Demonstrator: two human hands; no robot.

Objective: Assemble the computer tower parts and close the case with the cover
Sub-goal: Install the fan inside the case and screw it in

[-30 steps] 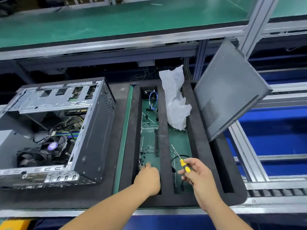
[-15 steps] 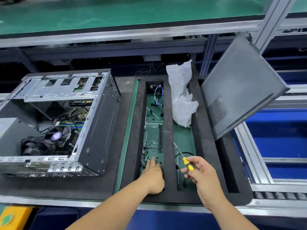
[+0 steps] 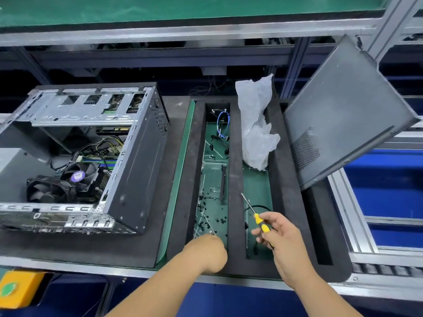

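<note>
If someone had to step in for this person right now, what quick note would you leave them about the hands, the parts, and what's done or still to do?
Right hand: holds the yellow-handled screwdriver, shaft pointing away over the foam tray.
Left hand: fingers down among the loose black screws in the tray's left slot; whether it has one is hidden.
Computer case: lies open on its side at left, fan and cables already inside.
Side cover: off, propped at the tray's right edge.
Also in the tray: a blue cable and a crumpled plastic bag.
Left to do: pick a screw, fasten what remains, fit the cover.
</note>
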